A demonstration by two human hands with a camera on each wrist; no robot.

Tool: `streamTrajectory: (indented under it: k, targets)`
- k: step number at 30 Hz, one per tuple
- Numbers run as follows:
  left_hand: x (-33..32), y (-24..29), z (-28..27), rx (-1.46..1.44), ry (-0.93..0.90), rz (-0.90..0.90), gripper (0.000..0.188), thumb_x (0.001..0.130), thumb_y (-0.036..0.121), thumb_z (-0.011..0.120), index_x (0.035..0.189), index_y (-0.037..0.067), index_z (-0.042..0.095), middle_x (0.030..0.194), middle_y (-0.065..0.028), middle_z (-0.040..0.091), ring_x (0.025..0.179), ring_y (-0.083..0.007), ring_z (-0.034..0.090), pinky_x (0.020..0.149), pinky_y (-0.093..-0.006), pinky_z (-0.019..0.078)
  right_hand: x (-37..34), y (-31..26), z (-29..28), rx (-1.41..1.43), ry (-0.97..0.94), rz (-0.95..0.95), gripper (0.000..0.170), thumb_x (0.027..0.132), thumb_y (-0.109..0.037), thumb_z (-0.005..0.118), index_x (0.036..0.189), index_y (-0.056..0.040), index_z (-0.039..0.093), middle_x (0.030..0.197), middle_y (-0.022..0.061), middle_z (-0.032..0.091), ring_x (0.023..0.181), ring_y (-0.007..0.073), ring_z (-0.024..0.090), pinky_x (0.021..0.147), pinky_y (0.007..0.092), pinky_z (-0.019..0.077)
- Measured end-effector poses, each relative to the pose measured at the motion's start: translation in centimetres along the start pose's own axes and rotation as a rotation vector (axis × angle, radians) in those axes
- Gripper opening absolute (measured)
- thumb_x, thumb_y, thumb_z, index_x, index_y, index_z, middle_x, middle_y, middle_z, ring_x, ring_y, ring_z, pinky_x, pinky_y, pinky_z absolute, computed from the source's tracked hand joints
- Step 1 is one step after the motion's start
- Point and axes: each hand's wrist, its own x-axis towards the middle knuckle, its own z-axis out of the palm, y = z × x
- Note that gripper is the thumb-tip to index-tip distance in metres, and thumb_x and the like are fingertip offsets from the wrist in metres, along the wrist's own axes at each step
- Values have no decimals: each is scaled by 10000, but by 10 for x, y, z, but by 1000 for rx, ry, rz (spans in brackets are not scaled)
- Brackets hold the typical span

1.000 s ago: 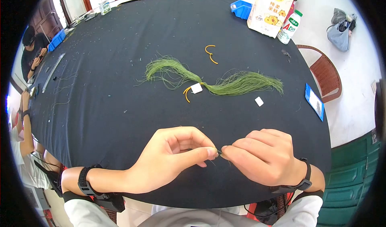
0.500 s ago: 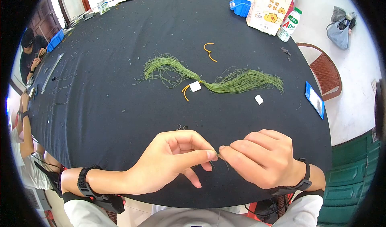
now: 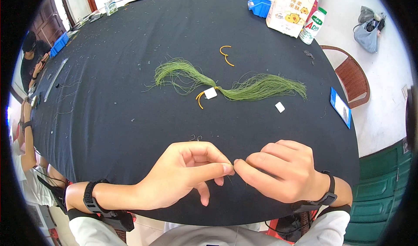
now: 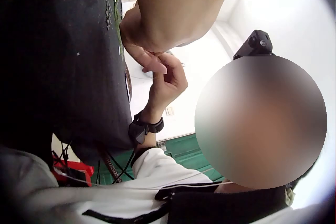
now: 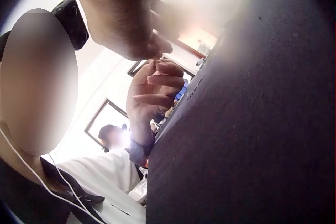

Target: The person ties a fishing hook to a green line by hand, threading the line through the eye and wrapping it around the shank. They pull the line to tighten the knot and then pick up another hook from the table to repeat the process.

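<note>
Both hands meet fingertip to fingertip above the near part of the black table. The left hand [image 3: 185,172] pinches something tiny and thin between thumb and index finger, its lower fingers loosely bent. Against it, the right hand [image 3: 281,169] pinches at the same spot with thumb and index finger, other fingers curled. A fine dark strand [image 3: 230,177] hangs below the fingertips; the rest is hidden. Beyond the hands lies a tied bundle of green threads [image 3: 265,88], with a white tag [image 3: 210,93] and a yellow curved piece [image 3: 200,100] at its middle.
Small hooks [image 3: 199,138] lie just beyond the left hand. Farther off are another yellow piece [image 3: 226,56], a white square [image 3: 279,107], a blue packet [image 3: 340,108], a bottle [image 3: 313,26], a tissue pack [image 3: 291,10] and a blue bin [image 3: 259,7]. Other people sit at the left.
The right hand has shifted slightly left, with its fingers more bent. The left hand's lower fingers have dropped away from its pinch. Small hooks beyond the left hand have come into view.
</note>
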Motion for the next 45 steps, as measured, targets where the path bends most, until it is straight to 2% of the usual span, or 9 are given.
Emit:
streamTrajectory:
  k: [7,10,11,14,19,22,28,31,45]
  targets:
    - [-3,3,7,114,44,119,112,894,53,583,949,-44,592,874,-93,624,638,-86,582,425,-206,457,-1,1,8,212,74,173,194,699,2,650,889,-40,648,750,42,632,538,113,581,475,232,452]
    - [-1,-1,3,260,86,276,111,897,52,582,962,-38,590,893,-79,626,652,-64,569,457,-187,416,0,-4,7,567,96,605,194,783,-58,668,969,-28,621,848,72,654,524,113,566,452,235,433]
    - [-1,0,2,284,102,274,103,896,47,582,961,-33,593,900,-75,625,679,-61,568,486,-183,417,1,-1,-5,800,-56,784,179,877,-84,604,1036,-5,582,889,104,668,508,86,555,446,214,422]
    - [-1,2,1,331,137,289,86,892,31,583,958,-21,599,919,-64,621,764,-57,563,573,-176,429,10,1,-19,1387,-108,1086,176,916,-90,561,1055,17,548,879,105,671,514,66,547,441,199,415]
    - [0,-1,-2,437,157,347,83,877,-8,584,957,-27,597,958,-66,598,872,-68,552,693,-194,455,11,5,-21,1524,-362,1103,188,908,-133,599,1027,5,554,784,68,656,530,62,548,469,184,417]
    - [-1,0,-2,490,152,385,80,874,-17,581,951,-36,592,969,-67,584,865,-71,554,677,-196,460,5,-1,-17,1267,-240,1029,125,892,-112,613,960,-11,587,728,30,630,530,50,538,464,185,400]
    - [-2,3,-4,701,81,453,82,871,-21,579,952,-27,593,969,-70,586,789,-65,561,634,-182,464,3,-1,-14,662,-20,613,38,817,-20,644,844,-18,618,649,19,591,504,45,503,437,201,365]
    - [-2,5,-3,735,62,456,86,871,-17,583,956,-26,593,961,-72,595,757,-60,560,617,-182,460,4,-1,-10,630,76,584,55,802,-9,649,845,-22,619,629,30,579,492,48,492,434,202,358]
    - [1,2,0,307,119,407,95,884,46,606,957,-15,606,837,-51,630,605,-21,486,475,-168,350,0,10,4,999,-154,796,57,863,-65,622,895,-22,639,608,-30,549,524,4,464,464,184,349]
